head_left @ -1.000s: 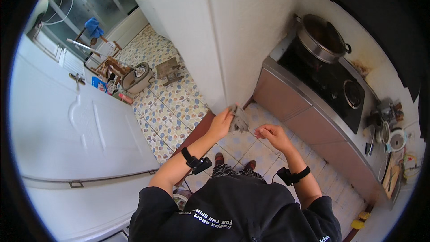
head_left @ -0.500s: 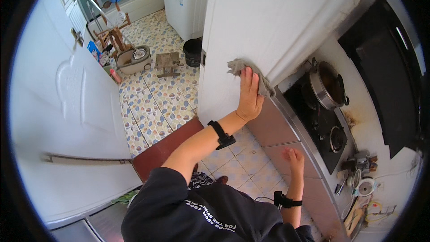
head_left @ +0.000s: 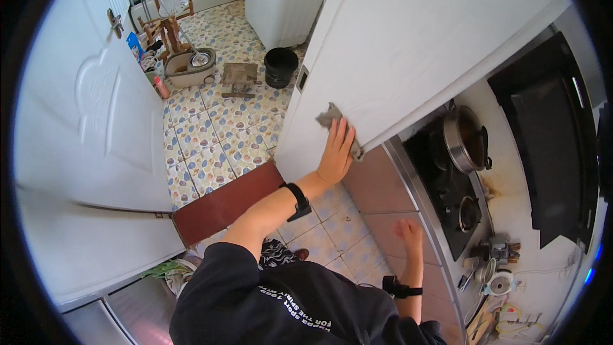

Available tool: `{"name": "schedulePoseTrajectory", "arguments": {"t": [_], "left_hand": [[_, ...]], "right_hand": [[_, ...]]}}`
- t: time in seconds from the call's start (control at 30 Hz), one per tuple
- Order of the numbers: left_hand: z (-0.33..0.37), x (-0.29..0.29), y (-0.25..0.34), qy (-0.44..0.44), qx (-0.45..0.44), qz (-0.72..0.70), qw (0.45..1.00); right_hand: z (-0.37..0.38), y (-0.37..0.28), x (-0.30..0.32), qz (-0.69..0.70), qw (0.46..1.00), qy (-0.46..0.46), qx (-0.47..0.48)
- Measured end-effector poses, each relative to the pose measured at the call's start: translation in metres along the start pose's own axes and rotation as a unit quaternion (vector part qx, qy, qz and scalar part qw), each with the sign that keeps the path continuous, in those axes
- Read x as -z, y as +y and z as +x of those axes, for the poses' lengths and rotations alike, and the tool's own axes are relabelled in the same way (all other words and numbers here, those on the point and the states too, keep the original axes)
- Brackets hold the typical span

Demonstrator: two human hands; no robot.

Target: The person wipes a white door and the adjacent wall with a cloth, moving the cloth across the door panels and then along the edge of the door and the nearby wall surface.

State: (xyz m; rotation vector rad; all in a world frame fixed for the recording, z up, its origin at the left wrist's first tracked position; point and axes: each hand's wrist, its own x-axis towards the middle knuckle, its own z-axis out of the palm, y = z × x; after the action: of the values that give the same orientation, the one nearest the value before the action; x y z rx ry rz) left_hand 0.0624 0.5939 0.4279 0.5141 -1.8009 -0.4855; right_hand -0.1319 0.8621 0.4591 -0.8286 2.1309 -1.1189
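Note:
My left hand presses a grey cloth flat against a tall white door panel. The cloth sticks out past the fingertips and below the hand, beside the panel's lower right edge. A dark recessed latch sits on the panel's left edge, above and left of the cloth. My right hand hangs in front of the pinkish cabinet fronts, with its fingers curled in and nothing seen in them. Each wrist wears a black band.
At right, a steel pot stands on a black stove under a dark hood. A white door stands at left, with a red threshold. Beyond are a low stool, a black bucket and a mop bucket.
My left hand and the cloth have shifted down and to the left along the white panel. The view has turned somewhat. My right hand stays by the cabinets.

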Motion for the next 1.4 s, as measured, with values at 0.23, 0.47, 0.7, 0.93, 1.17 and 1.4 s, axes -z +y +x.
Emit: {"name": "schedulePoseTrajectory", "arguments": {"t": [0.23,0.47,0.7,0.93,1.17,1.4], "left_hand": [[0.130,0.033,0.019,0.094,-0.061,-0.036,0.993],[0.106,0.019,0.006,0.119,-0.007,0.006,0.993],[0.003,-0.004,-0.050,0.058,0.172,0.048,0.982],[-0.025,-0.010,-0.026,-0.008,0.349,0.038,0.936],[0.086,0.017,0.083,0.132,0.084,0.033,0.987],[0.180,0.030,0.116,0.162,-0.059,0.085,0.981]], "right_hand": [[-0.003,-0.016,-0.009,-0.029,0.999,0.015,0.035],[-0.034,0.023,0.016,0.059,0.996,0.064,-0.025],[-0.050,0.056,0.036,0.064,0.992,0.068,-0.084],[-0.035,0.076,0.051,0.061,0.996,0.041,-0.059],[-0.008,0.090,0.074,0.086,0.996,0.013,-0.012],[-0.011,0.093,0.096,0.095,0.994,0.049,0.025]]}}
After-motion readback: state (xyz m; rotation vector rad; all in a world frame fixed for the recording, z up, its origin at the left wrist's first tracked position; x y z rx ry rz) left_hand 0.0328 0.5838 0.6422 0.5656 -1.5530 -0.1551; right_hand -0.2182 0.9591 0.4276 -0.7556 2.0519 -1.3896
